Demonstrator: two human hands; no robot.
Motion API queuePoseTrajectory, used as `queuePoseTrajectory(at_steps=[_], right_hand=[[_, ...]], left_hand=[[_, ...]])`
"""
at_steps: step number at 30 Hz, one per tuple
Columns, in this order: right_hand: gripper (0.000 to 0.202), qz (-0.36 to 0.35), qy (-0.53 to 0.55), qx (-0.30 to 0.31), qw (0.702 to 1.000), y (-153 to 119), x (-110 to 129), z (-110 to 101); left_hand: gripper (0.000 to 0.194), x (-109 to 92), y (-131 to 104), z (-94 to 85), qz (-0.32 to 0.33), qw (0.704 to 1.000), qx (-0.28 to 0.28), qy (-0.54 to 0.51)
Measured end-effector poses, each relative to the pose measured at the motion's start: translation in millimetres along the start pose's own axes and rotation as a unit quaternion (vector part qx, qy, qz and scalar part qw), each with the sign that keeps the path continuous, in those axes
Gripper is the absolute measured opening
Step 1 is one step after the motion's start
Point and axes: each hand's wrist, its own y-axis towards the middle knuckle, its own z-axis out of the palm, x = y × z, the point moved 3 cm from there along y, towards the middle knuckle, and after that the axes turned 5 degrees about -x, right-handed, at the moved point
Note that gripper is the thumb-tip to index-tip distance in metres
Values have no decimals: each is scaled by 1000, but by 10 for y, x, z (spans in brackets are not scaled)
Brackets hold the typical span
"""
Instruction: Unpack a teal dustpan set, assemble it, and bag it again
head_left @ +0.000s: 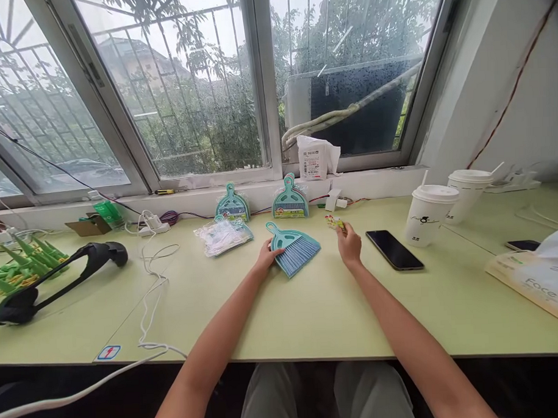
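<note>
Beside the left fingers: the left hand (pixel 265 256) rests flat against the near edge of the teal mini brush and dustpan set (pixel 293 249), fingers loosely extended and touching it, not closed round it
Between the right fingertips: the right hand (pixel 349 244) pinches a small yellow and red label card (pixel 334 221), thumb and forefinger shut on it, lifted just off the desk (pixel 310 311)
Beyond the fingers: two packaged sets (pixel 289 199) lean upright against the window ledge, and an empty clear wrapper (pixel 222 235) lies just left of the loose set
Right of the right fingers: a dark phone (pixel 394 249) lies flat, near but apart; two lidded paper cups (pixel 429 214) stand further right
Far left of the fingers: a white cable (pixel 149 287) trails over the desk, well apart
Handling judgement: the loose set looks light and likely to slide, so the left fingers would do best to press down on its handle end while the card is moved
Care point: the card is small and held only at its tip, so a firm pinch would seem wise, kept away from the bristles
</note>
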Motion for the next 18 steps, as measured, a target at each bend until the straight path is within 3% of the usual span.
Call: queuePoseTrajectory(at_steps=[2,4,7,10,13,18], right_hand=[[53,-30,65,15,997,-109,192,12],[55,-102,65,65,991,-276,375,70],[51,-238,-26,221,946,-577,532,252],[54,-265,-121,355,888,-774,499,409],[59,-259,-157,359,883,-784,464,429],[59,-248,-149,298,910,-678,503,326]], left_hand=[[68,6,17,-20,-9,999,-16,-29],[59,7,17,-19,-20,999,-7,-50],[48,5,-14,23,-31,996,35,-73],[48,3,-46,69,-25,995,50,-84],[49,-2,-58,97,-27,994,56,-95],[50,-21,-52,90,-27,992,59,-105]])
